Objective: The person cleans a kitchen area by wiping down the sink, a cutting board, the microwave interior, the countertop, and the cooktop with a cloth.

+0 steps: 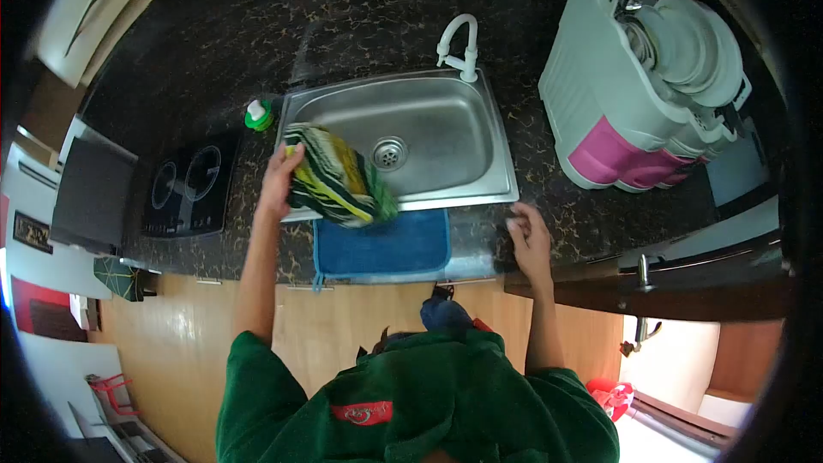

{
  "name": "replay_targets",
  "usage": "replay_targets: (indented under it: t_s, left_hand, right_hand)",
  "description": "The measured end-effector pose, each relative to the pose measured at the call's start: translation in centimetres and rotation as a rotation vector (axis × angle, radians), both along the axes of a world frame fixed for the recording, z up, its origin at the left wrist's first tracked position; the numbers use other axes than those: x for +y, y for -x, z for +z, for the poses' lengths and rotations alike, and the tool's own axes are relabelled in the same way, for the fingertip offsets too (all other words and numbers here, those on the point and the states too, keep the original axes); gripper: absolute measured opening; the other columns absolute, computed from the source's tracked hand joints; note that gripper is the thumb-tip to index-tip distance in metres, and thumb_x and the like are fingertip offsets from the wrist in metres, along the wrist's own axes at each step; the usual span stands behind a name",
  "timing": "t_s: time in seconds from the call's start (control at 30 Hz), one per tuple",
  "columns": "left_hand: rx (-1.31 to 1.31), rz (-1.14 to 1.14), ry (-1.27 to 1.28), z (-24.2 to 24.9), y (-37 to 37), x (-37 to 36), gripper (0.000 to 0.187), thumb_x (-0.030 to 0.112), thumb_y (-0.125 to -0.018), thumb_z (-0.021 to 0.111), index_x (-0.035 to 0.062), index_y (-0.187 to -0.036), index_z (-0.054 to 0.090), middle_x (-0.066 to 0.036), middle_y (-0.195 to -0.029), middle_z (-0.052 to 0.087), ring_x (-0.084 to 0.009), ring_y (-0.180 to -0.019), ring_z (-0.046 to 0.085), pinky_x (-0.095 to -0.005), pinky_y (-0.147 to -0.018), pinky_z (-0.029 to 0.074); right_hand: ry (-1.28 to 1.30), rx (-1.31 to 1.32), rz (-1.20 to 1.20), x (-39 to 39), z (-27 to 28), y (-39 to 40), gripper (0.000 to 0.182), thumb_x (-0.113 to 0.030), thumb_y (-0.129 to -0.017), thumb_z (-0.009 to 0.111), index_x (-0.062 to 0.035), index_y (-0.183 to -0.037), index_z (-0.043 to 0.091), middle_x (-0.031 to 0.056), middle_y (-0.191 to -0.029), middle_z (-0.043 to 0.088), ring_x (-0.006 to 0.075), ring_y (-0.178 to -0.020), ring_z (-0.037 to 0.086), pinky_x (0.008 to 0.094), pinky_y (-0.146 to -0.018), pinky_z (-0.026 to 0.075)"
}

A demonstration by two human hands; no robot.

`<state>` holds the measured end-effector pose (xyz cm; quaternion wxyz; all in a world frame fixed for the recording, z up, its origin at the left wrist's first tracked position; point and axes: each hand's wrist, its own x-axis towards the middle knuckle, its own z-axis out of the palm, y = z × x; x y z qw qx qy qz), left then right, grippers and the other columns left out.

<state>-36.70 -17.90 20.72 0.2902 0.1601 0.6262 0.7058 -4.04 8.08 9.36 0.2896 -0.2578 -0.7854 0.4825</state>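
My left hand (279, 182) is closed on one end of a green, yellow, black and white striped cloth (334, 176). The cloth lies bunched over the front left part of the steel sink (500, 146), and its lower edge reaches the front rim. Below it, a blue cloth (381, 243) is spread flat along the counter's front edge. Off to the right, my right hand (531, 242) holds nothing, with its fingers apart and curved near the sink's front right corner.
Behind the sink stands a white faucet (467, 51). A green and white bottle (257, 115) sits left of it, beside a black cooktop (187, 184). On the right, a white and pink dish rack (591, 111) holds plates (694, 47) and spoons.
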Motion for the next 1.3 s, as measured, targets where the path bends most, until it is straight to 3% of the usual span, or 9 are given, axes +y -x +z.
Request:
replay_targets:
  t_s: [0.17,0.27,0.37,0.57,0.67,0.77,0.9,1.0,1.3]
  left_hand:
    - [0.631,-0.343,1.041,-7.2,9.3,2.7,0.07,0.056,-0.086,0.042,0.0008,-0.129,0.037,-0.02,-0.116,0.055,-0.0313,-0.111,0.052,-0.0376,-0.096,0.038]
    - [0.91,-0.774,1.377,-19.4,14.0,3.8,0.086,0.064,-0.084,0.034,-0.001,-0.138,0.02,-0.022,-0.145,0.016,-0.0388,-0.134,0.014,-0.0475,-0.107,0.017]
    - [1.248,-0.58,1.197,-26.3,17.0,3.9,0.085,0.062,-0.084,0.034,-0.0007,-0.139,0.017,-0.019,-0.148,0.001,-0.0407,-0.135,0.0,-0.0521,-0.107,0.009]
    - [1.514,-0.085,0.978,-30.1,15.5,21.1,0.073,0.047,-0.081,0.051,-0.0039,-0.13,0.032,-0.025,-0.136,0.03,-0.0398,-0.128,0.024,-0.0464,-0.104,0.021]
    - [1.307,-0.547,0.651,-24.1,6.9,29.2,0.069,0.033,-0.074,0.06,-0.0068,-0.125,0.035,-0.026,-0.131,0.033,-0.0389,-0.124,0.03,-0.046,-0.102,0.025]
    - [1.441,-0.679,0.36,-26.8,-1.8,30.0,0.066,0.033,-0.084,0.05,-0.0105,-0.129,0.029,-0.03,-0.139,0.02,-0.0392,-0.133,0.014,-0.0451,-0.108,0.016]
    - [1.311,-1.552,0.285,-22.8,5.2,17.7,0.057,0.029,-0.092,0.037,0.0101,-0.142,0.016,-0.009,-0.15,0.005,-0.0302,-0.137,0.002,-0.0469,-0.111,0.006]
    - [1.397,-1.707,0.615,-21.5,12.0,9.3,0.063,0.028,-0.089,0.046,0.0115,-0.142,0.016,-0.01,-0.149,0.006,-0.03,-0.138,0.003,-0.0464,-0.111,0.006]
    - [1.504,-0.748,0.406,-27.8,5.6,33.7,0.063,0.029,-0.082,0.049,-0.0019,-0.133,0.03,-0.02,-0.143,0.021,-0.0377,-0.133,0.018,-0.0456,-0.107,0.019]
  right_hand:
    - [-0.03,-0.047,-0.199,2.1,-4.7,-1.6,0.026,-0.01,-0.086,0.054,0.0004,-0.11,0.051,0.0134,-0.103,0.054,0.0203,-0.085,0.056,0.029,-0.07,0.047]
    - [-0.084,-0.023,-0.329,2.1,-5.7,-1.7,0.026,-0.009,-0.085,0.054,0.0008,-0.109,0.052,0.014,-0.105,0.054,0.022,-0.09,0.055,0.0291,-0.072,0.046]
    - [-0.147,-0.009,-0.354,1.5,-6.2,-1.8,0.026,-0.008,-0.083,0.054,0.0009,-0.108,0.052,0.0159,-0.108,0.054,0.0245,-0.094,0.055,0.0306,-0.074,0.046]
    - [-0.279,-0.154,-0.458,1.2,-5.9,-0.2,0.026,-0.01,-0.081,0.054,0.003,-0.104,0.052,0.021,-0.105,0.054,0.037,-0.096,0.053,0.0382,-0.084,0.043]
    - [-0.227,-0.171,-0.495,1.1,-5.9,0.0,0.026,-0.011,-0.081,0.054,0.003,-0.103,0.052,0.021,-0.104,0.055,0.0369,-0.095,0.053,0.0381,-0.084,0.043]
    - [-0.306,-0.178,-0.458,1.0,-5.4,0.2,0.024,-0.01,-0.082,0.054,0.0033,-0.102,0.052,0.0212,-0.104,0.055,0.0367,-0.094,0.054,0.0383,-0.082,0.044]
    - [-0.302,-0.177,-0.406,0.9,-4.9,-0.2,0.022,-0.009,-0.082,0.053,0.0029,-0.101,0.052,0.0206,-0.105,0.054,0.036,-0.095,0.054,0.039,-0.081,0.044]
    - [-0.27,-0.237,-0.429,0.8,-5.0,0.1,0.023,-0.01,-0.081,0.055,0.0011,-0.101,0.052,0.0186,-0.106,0.054,0.035,-0.095,0.054,0.0394,-0.082,0.044]
    - [-0.358,-0.287,-0.431,1.2,-4.9,-0.2,0.023,-0.009,-0.08,0.055,0.002,-0.1,0.053,0.0187,-0.106,0.054,0.035,-0.095,0.053,0.0383,-0.082,0.044]
